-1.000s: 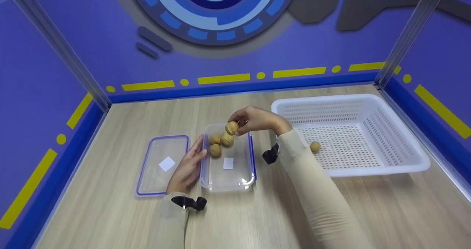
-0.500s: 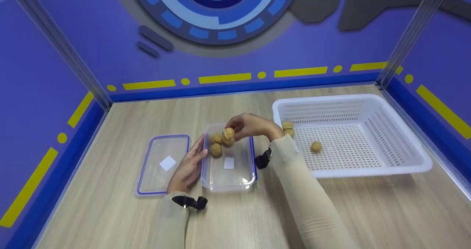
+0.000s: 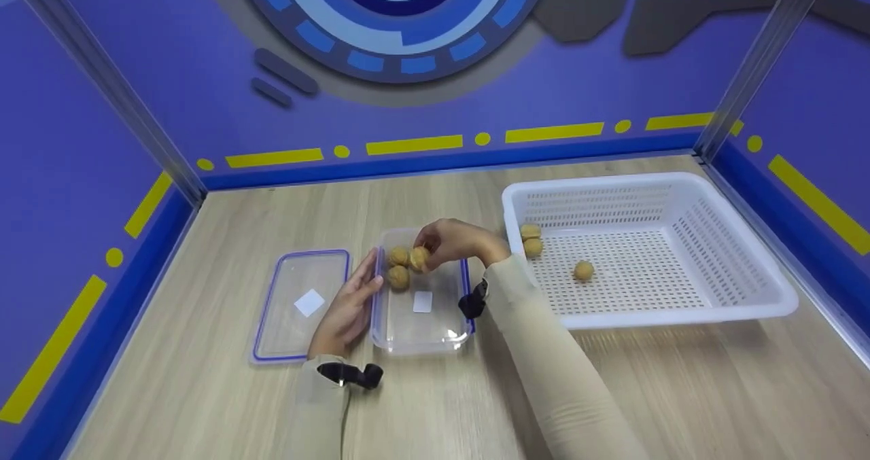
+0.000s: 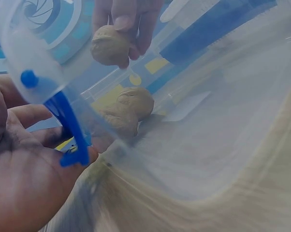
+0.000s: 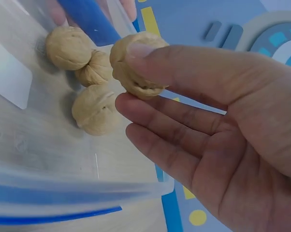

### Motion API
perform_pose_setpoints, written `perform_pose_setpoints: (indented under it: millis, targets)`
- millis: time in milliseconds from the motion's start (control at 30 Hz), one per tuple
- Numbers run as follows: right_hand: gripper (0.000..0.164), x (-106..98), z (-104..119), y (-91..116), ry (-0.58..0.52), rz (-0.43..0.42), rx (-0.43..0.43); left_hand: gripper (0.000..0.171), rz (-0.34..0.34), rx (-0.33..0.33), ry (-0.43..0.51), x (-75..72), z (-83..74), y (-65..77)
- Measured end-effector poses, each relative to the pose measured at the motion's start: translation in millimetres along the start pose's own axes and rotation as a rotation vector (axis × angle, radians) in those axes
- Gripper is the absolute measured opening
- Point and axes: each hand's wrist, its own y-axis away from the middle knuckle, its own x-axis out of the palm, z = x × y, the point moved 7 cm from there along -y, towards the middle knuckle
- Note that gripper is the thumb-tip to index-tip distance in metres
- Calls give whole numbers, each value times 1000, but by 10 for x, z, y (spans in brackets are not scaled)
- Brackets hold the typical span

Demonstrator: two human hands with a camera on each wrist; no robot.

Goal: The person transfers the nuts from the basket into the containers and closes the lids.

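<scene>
Violet-blue panels [image 3: 68,134] with yellow dashes [image 3: 274,156] rise along the left, back and right edges of a pale wood-grain worktop [image 3: 170,351]. Nearest the left edge lies a clear lid [image 3: 289,331] with a blue seal, flat and detached. Just beside it, a person's left hand [image 3: 349,304], fingers extended, rests against the left side of a clear plastic box [image 3: 414,344]. Inside, toward the worktop's back edge, three walnuts [image 5: 95,109] sit grouped (the right-wrist view shows all three; the head view, only two). Over them, the right hand [image 3: 454,239] pinches another walnut [image 5: 136,60] under its thumb. Each nut looks light, hard and dry, its ridged shell likely grippy; a hold across the widest part should suit, since round shells may roll or crack if squeezed. The stiff, light-looking box is probably best steadied by its sides. Near the worktop's back-right corner, a white perforated basket [image 3: 680,316] holds three more nuts [image 3: 583,271].
</scene>
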Motion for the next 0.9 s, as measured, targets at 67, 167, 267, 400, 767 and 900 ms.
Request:
perform_pose_setpoints:
  millis: [67, 167, 267, 400, 767, 900]
  targets:
    - [38, 24, 0, -17, 8, 5, 3, 67, 2, 2, 1, -4, 0, -1]
    - [38, 57, -9, -43, 28, 11, 11, 67, 1, 4, -1, -4, -4, -1]
    - [38, 87, -20, -69, 51, 5, 23, 67, 2, 6, -6, -5, -7, 0]
    - [38, 138, -28, -102, 65, 2, 45, 66, -3, -3, -11, -10, 2, 1]
    - [38, 235, -48, -150, 64, 3, 85, 69, -18, -22, -11, -13, 16, -1]
    - [38, 250, -54, -148, 66, 2, 115, 69, -26, -20, -8, -13, 12, 1]
